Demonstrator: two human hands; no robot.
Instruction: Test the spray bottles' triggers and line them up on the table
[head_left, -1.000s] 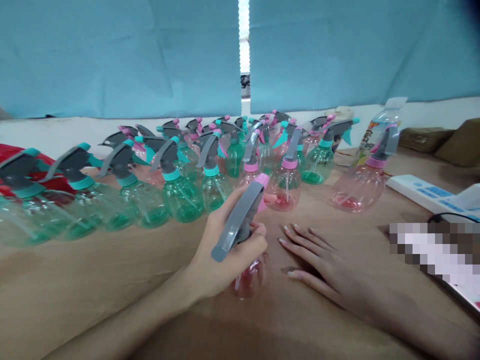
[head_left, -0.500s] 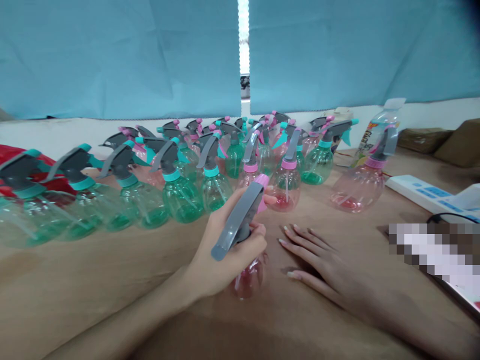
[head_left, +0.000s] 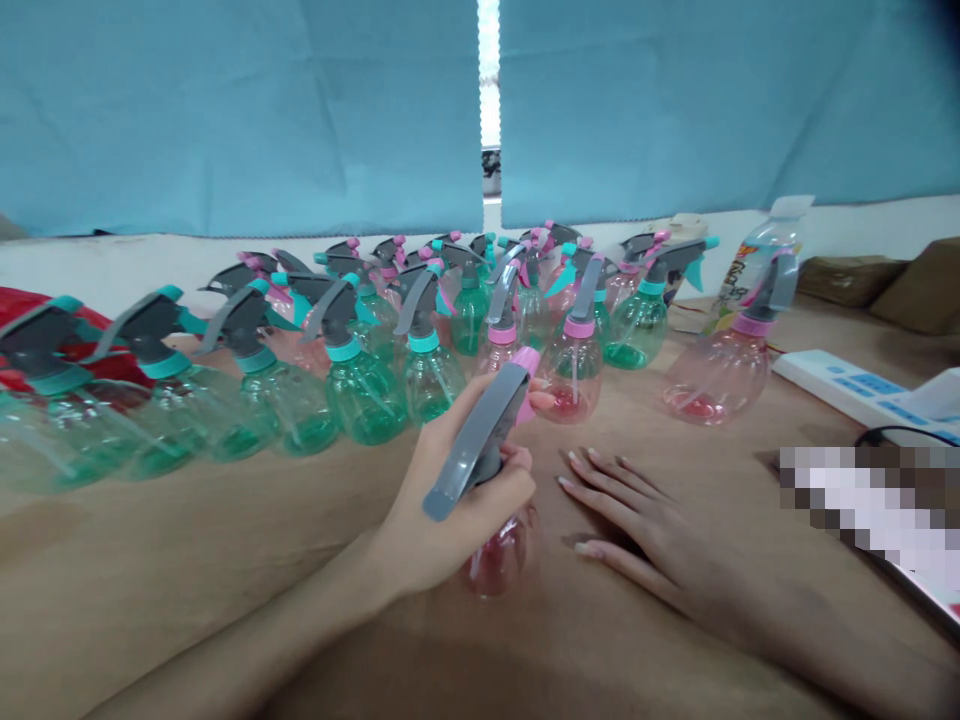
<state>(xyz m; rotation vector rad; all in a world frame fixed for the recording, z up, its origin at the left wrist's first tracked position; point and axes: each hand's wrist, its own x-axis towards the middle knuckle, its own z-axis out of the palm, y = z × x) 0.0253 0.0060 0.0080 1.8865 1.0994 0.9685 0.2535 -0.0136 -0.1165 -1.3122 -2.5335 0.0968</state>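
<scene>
My left hand [head_left: 457, 490] is wrapped round the neck of a pink spray bottle [head_left: 495, 565] with a grey trigger head and pink nozzle. The bottle stands upright on the table, its nozzle pointing away from me, and my fingers hide its collar. Flat on the wood to the right lies my right hand [head_left: 637, 520], fingers stretched out and holding nothing. Just beyond my left hand's fingertips is another pink spray bottle [head_left: 581, 365]. A green spray bottle [head_left: 367, 395] stands behind and left of my left wrist.
Several green and pink spray bottles crowd the back and left of the table [head_left: 225, 560]. At right are a lone pink spray bottle [head_left: 720, 370], a labelled drink bottle [head_left: 761, 255], a white power strip [head_left: 847, 385] and a blurred-out device [head_left: 877, 530]. Brown boxes [head_left: 919, 285] sit behind.
</scene>
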